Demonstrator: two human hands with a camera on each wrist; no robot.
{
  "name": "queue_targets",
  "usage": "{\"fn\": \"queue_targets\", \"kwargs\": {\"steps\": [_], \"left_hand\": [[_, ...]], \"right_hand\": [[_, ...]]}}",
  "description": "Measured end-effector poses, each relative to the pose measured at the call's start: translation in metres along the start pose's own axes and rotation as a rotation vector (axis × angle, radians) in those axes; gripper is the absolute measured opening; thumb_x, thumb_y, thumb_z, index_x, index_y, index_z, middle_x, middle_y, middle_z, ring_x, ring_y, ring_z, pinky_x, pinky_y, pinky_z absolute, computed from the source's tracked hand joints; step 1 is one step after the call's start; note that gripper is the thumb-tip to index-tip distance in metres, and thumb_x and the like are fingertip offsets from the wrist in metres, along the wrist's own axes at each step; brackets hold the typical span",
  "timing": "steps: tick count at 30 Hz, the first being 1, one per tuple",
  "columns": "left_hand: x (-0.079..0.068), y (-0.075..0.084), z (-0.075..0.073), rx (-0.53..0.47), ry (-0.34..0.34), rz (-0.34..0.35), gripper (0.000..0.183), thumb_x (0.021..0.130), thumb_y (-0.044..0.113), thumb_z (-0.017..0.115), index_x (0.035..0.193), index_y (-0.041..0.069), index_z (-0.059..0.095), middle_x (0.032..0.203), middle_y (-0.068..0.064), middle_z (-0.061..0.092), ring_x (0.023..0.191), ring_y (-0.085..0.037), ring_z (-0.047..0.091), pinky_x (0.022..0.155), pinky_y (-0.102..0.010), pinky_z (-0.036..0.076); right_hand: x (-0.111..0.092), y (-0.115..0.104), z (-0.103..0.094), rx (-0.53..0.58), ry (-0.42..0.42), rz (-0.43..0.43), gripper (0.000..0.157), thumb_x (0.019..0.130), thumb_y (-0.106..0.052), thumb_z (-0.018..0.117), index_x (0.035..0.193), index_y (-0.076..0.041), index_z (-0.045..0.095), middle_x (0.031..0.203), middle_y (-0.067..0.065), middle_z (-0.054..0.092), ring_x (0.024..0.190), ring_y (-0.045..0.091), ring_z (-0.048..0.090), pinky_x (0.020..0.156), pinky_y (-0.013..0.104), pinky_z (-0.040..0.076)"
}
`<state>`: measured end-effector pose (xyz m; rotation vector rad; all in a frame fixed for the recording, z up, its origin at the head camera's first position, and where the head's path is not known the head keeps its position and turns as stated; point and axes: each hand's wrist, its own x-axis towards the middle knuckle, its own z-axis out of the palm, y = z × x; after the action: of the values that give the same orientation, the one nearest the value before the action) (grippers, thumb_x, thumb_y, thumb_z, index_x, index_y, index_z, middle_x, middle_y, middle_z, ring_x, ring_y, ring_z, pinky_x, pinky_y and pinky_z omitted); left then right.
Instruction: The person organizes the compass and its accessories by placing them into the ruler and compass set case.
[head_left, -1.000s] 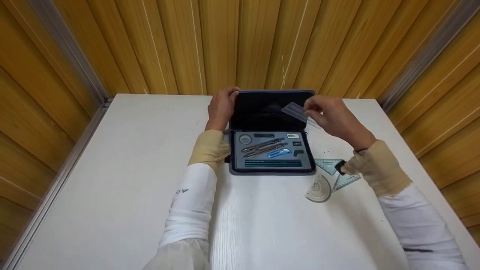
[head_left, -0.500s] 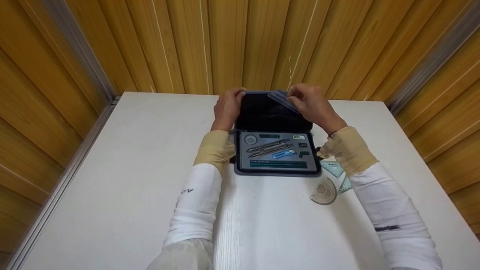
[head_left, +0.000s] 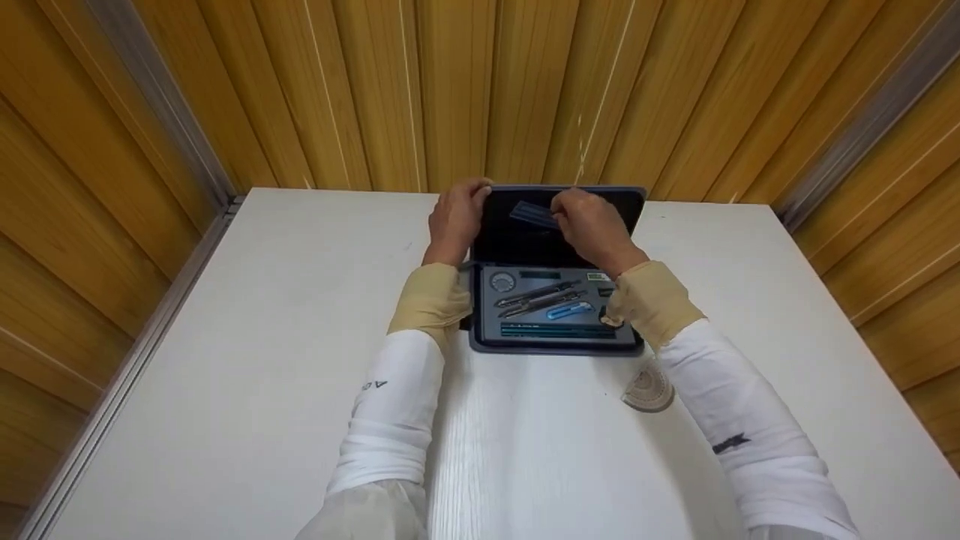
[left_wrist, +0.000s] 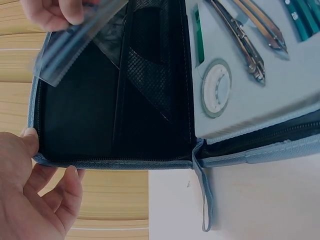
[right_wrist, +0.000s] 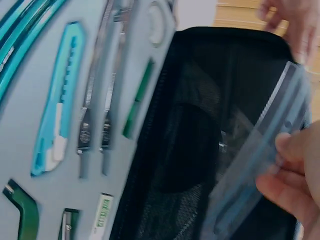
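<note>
White table (head_left: 300, 337), right hand (head_left: 594, 223) angled inward, pinching clear ruler (head_left: 529, 213)

Ruler (right_wrist: 255, 142): clear plastic, smooth, glossy. Case (left_wrist: 125, 164): woven cloth edging, matt lining, mesh pocket (left_wrist: 150, 75). Insert (left_wrist: 260, 100): matt, foam-like. Compasses (right_wrist: 85, 131): shiny metal. Cutter (right_wrist: 56, 107): smooth plastic. Pencils (head_left: 559, 330): glossy coating. Protractor (head_left: 647, 391): see-through plastic. Desk (head_left: 300, 315): fine-grained, slight sheen. Wall (head_left: 450, 97): wood-look panels. Sleeves (head_left: 386, 412): wrinkled cloth.

L grip (head_left: 455, 216) & R grip (head_left: 592, 226) pinching.
</note>
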<state>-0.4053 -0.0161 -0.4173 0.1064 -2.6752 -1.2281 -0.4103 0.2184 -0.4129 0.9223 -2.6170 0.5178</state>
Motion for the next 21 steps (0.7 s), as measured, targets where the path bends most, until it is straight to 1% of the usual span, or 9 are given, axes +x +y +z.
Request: {"fn": "queue_targets", "kwargs": {"steps": [3,7,9,13,16,18,21], "left_hand": [[-0.001,-0.001,0.0,-0.01,-0.001,0.007,0.026,0.108,0.036,0.055,0.124,0.031,0.074,0.129,0.01,0.069,0.117,-0.013,0.064,0.096,-0.037,0.05],[-0.001,0.0,0.0,-0.015,0.007,0.015,0.025,0.108,0.036,0.055,0.123,0.031,0.075,0.127,0.009,0.07,0.114,-0.014,0.065,0.094,-0.037,0.05],[-0.002,0.001,0.001,-0.019,0.009,0.016,0.026,0.108,0.036,0.056,0.123,0.03,0.075,0.127,0.008,0.071,0.114,-0.014,0.065,0.094,-0.037,0.05],[-0.002,0.004,0.002,-0.027,0.011,0.022,0.025,0.107,0.035,0.057,0.123,0.03,0.075,0.126,0.007,0.071,0.114,-0.015,0.065,0.095,-0.038,0.05],[-0.002,0.005,0.003,-0.023,0.009,0.031,0.025,0.108,0.034,0.056,0.123,0.029,0.075,0.126,0.007,0.071,0.114,-0.014,0.065,0.095,-0.038,0.05],[-0.003,0.005,0.003,-0.02,0.004,0.037,0.025,0.108,0.034,0.055,0.123,0.029,0.075,0.125,0.007,0.071,0.113,-0.015,0.065,0.093,-0.039,0.051],[-0.004,0.004,0.004,-0.016,-0.001,0.035,0.026,0.108,0.033,0.055,0.124,0.029,0.075,0.125,0.006,0.072,0.112,-0.015,0.066,0.092,-0.04,0.051]], "right_hand": [[0.003,-0.004,0.01,-0.106,0.036,0.001,0.011,0.098,0.0,0.067,0.108,0.005,0.069,0.102,0.021,0.069,0.093,0.034,0.069,0.079,0.046,0.058],[0.005,-0.009,0.023,-0.238,0.081,-0.007,0.007,0.098,-0.001,0.066,0.1,0.005,0.07,0.093,0.02,0.069,0.087,0.035,0.066,0.071,0.045,0.057],[0.005,-0.011,0.027,-0.267,0.085,0.003,0.007,0.098,0.0,0.065,0.097,0.005,0.07,0.091,0.02,0.067,0.085,0.035,0.065,0.068,0.045,0.057],[0.003,-0.015,0.031,-0.274,0.085,0.024,0.003,0.096,0.004,0.065,0.096,0.007,0.067,0.089,0.022,0.065,0.083,0.037,0.064,0.066,0.046,0.057],[0.002,-0.014,0.034,-0.308,0.106,0.011,0.003,0.094,0.006,0.065,0.093,0.008,0.067,0.087,0.023,0.064,0.081,0.038,0.064,0.065,0.046,0.058],[0.0,-0.012,0.036,-0.334,0.112,0.008,0.005,0.094,0.007,0.064,0.09,0.009,0.066,0.085,0.024,0.063,0.078,0.038,0.064,0.063,0.046,0.058],[-0.004,-0.008,0.039,-0.359,0.087,0.008,0.01,0.095,0.008,0.062,0.086,0.01,0.066,0.081,0.024,0.062,0.075,0.038,0.063,0.06,0.046,0.057]]}}
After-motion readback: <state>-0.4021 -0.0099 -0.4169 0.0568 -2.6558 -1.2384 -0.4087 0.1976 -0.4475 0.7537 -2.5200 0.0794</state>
